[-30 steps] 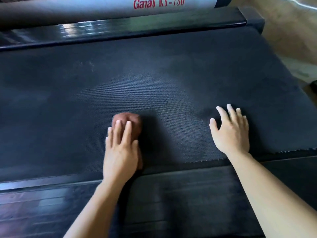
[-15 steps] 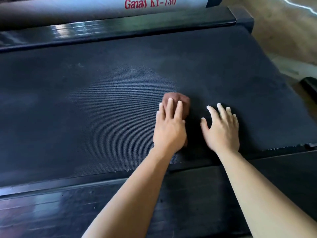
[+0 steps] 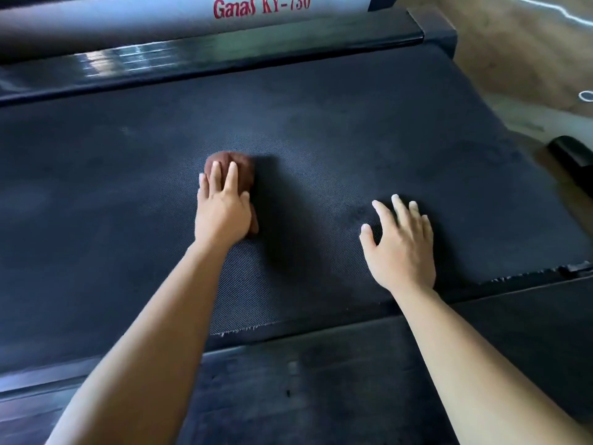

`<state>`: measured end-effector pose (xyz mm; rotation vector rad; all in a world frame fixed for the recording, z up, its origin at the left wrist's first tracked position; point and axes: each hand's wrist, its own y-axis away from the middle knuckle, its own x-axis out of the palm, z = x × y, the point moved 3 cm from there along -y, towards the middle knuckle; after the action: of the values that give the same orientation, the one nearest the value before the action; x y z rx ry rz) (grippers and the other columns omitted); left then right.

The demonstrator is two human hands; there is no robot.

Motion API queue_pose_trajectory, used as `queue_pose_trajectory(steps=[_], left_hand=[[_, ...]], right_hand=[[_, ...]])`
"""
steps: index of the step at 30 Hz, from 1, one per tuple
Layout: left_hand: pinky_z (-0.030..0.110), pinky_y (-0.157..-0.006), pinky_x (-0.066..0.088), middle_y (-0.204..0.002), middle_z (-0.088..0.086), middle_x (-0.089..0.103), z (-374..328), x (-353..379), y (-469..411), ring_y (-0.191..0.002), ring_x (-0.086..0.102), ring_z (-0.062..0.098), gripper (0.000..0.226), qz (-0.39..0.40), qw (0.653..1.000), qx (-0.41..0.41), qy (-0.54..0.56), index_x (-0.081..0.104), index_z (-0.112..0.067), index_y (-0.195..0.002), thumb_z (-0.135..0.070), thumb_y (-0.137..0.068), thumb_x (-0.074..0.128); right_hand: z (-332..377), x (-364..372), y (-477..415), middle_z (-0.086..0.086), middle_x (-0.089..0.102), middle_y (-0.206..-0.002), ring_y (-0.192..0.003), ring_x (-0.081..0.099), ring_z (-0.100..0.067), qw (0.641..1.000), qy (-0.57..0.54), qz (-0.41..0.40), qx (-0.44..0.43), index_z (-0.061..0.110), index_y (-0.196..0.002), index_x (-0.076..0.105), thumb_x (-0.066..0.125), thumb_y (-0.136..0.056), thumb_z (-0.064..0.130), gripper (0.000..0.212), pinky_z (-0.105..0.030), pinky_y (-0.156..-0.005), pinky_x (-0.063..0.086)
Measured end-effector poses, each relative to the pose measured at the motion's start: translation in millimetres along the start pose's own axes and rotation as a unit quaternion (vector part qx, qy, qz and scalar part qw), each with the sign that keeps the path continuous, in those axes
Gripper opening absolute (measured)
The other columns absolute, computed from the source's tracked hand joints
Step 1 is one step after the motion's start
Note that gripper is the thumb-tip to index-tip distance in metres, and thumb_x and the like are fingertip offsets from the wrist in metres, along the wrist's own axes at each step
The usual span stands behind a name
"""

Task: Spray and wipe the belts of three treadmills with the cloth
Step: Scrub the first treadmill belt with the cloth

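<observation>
A black textured treadmill belt (image 3: 353, 130) fills most of the view. A folded brown cloth (image 3: 242, 170) lies on the belt near its middle. My left hand (image 3: 223, 208) presses flat on the cloth with straight fingers, covering its near half. My right hand (image 3: 402, 244) rests flat on the belt to the right, fingers spread, apart from the cloth and holding nothing. No spray bottle is in view.
A glossy black side rail (image 3: 224, 61) runs along the far edge, with a grey frame bar (image 3: 160, 20) lettered in red behind it. The near side rail (image 3: 321, 380) lies under my forearms. Brown floor (image 3: 519, 53) and a dark object (image 3: 574, 157) are at right.
My left hand slid the cloth right toward my right hand, then back left and slightly farther up the belt. My right hand stayed planted on the belt.
</observation>
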<state>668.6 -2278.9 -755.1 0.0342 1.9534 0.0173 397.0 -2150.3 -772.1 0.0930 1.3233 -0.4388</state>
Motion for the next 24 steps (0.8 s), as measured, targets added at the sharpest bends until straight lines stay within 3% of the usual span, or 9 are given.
queue_pose_trajectory(steps=[3, 7, 11, 15, 19, 24], left_hand=[[0.041, -0.124, 0.002, -0.167, 0.011, 0.002, -32.6, 7.2, -39.8, -0.152, -0.001, 0.039, 0.061, 0.02, 1.0, 0.01, -0.009, 0.013, -0.019, -0.159, -0.03, -0.104, 0.037], [0.042, -0.124, 0.004, -0.167, 0.01, 0.004, -94.3, 29.5, -50.3, -0.152, 0.0, 0.039, 0.062, 0.053, 0.994, 0.092, -0.025, 0.013, -0.02, -0.159, -0.031, -0.104, 0.04], [0.042, -0.125, 0.006, -0.167, 0.01, 0.009, -137.0, 52.8, -2.9, -0.153, 0.003, 0.036, 0.063, 0.078, 0.971, 0.223, -0.036, 0.018, -0.021, -0.159, -0.029, -0.102, 0.043], [0.048, -0.123, 0.019, -0.164, 0.01, 0.022, -115.1, 55.8, 63.4, -0.152, 0.016, 0.035, 0.063, 0.101, 0.952, 0.29, -0.01, 0.03, -0.021, -0.155, -0.037, -0.094, 0.032], [0.047, -0.122, 0.022, -0.162, 0.009, 0.028, -56.1, 33.6, 97.3, -0.15, 0.023, 0.037, 0.062, 0.084, 0.963, 0.255, -0.012, 0.037, -0.023, -0.153, -0.04, -0.093, 0.036], [0.046, -0.124, 0.013, -0.166, 0.009, 0.017, -8.6, 7.0, 51.8, -0.152, 0.009, 0.038, 0.061, 0.032, 0.994, 0.1, 0.004, 0.031, -0.021, -0.155, -0.033, -0.097, 0.042]], right_hand=[[0.7, 0.7, 0.6, -0.011, 0.039, -0.154, -0.143, 0.031, -0.037, 1.0, 0.002, -0.017, -0.001, 0.021, -0.14, 0.052, 0.05, -0.095, 0.041, 0.05, -0.053, -0.118, 0.022], [0.7, -0.2, 0.1, -0.009, 0.04, -0.153, -0.144, 0.031, -0.036, 1.0, 0.004, -0.019, -0.003, 0.023, -0.139, 0.052, 0.05, -0.094, 0.04, 0.048, -0.052, -0.117, 0.021], [0.1, -1.1, -0.7, -0.009, 0.042, -0.152, -0.143, 0.032, -0.036, 1.0, 0.006, -0.028, -0.003, 0.022, -0.138, 0.052, 0.049, -0.094, 0.034, 0.046, -0.052, -0.116, 0.023], [-0.8, 0.1, -1.7, -0.009, 0.044, -0.151, -0.142, 0.034, -0.036, 0.999, 0.007, -0.037, 0.001, 0.021, -0.136, 0.053, 0.051, -0.092, 0.029, 0.044, -0.052, -0.116, 0.026], [-1.7, 1.7, 0.1, -0.007, 0.042, -0.153, -0.143, 0.033, -0.034, 0.999, -0.001, -0.037, 0.009, 0.022, -0.138, 0.052, 0.047, -0.095, 0.03, 0.044, -0.049, -0.118, 0.023], [-0.8, 1.6, 0.4, -0.007, 0.041, -0.153, -0.143, 0.032, -0.034, 0.999, -0.004, -0.033, 0.011, 0.022, -0.139, 0.052, 0.046, -0.094, 0.033, 0.046, -0.05, -0.118, 0.023]])
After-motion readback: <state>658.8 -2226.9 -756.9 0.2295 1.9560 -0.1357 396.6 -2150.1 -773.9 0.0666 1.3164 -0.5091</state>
